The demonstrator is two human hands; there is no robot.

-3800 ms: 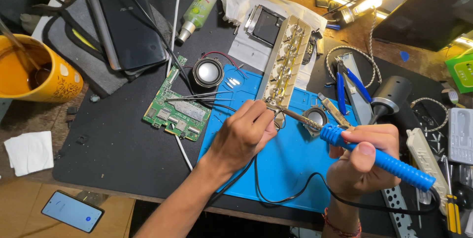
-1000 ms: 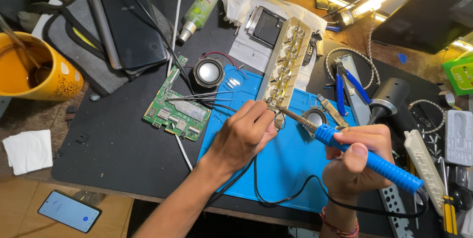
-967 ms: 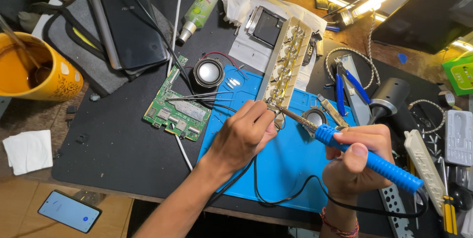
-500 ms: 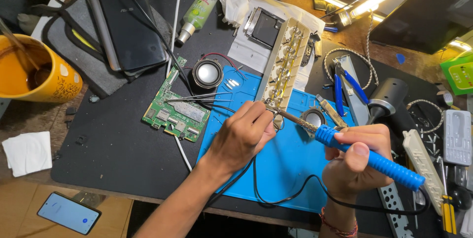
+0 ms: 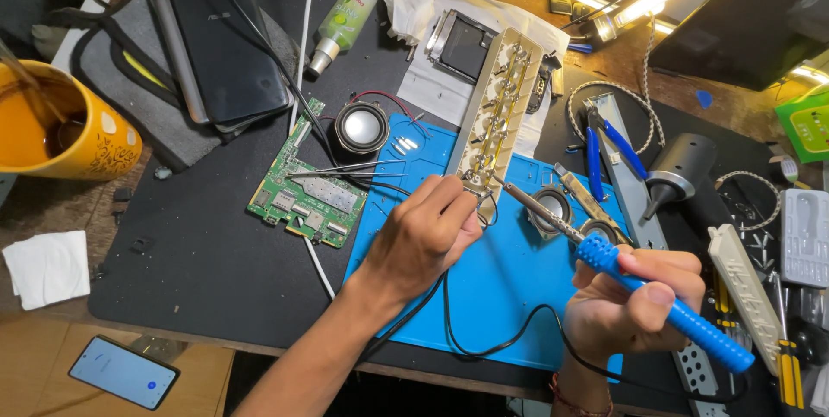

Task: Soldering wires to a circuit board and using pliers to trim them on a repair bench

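Note:
My right hand point(image 5: 635, 309) grips a blue-handled soldering iron point(image 5: 656, 305); its metal tip reaches up-left to the near end of a long beige circuit strip point(image 5: 499, 119). My left hand point(image 5: 427, 236) pinches black wires against that same near end of the strip, fingers closed on them. Both hands work over a blue silicone mat point(image 5: 501, 287). A green circuit board point(image 5: 306, 197) and a small round speaker point(image 5: 361, 126) lie left of my left hand, joined by thin wires.
A yellow mug point(image 5: 65, 128) stands at far left, a black tablet point(image 5: 226, 46) behind it. Blue pliers point(image 5: 604, 145), a small screen module point(image 5: 462, 41), a glue bottle point(image 5: 341, 24), screwdrivers point(image 5: 786, 365) and a phone point(image 5: 123, 371) surround the mat. Lamps glow at the back right.
Almost nothing differs. The soldering iron's tip stays at the strip's near end, and my left hand keeps its pinch on the wires.

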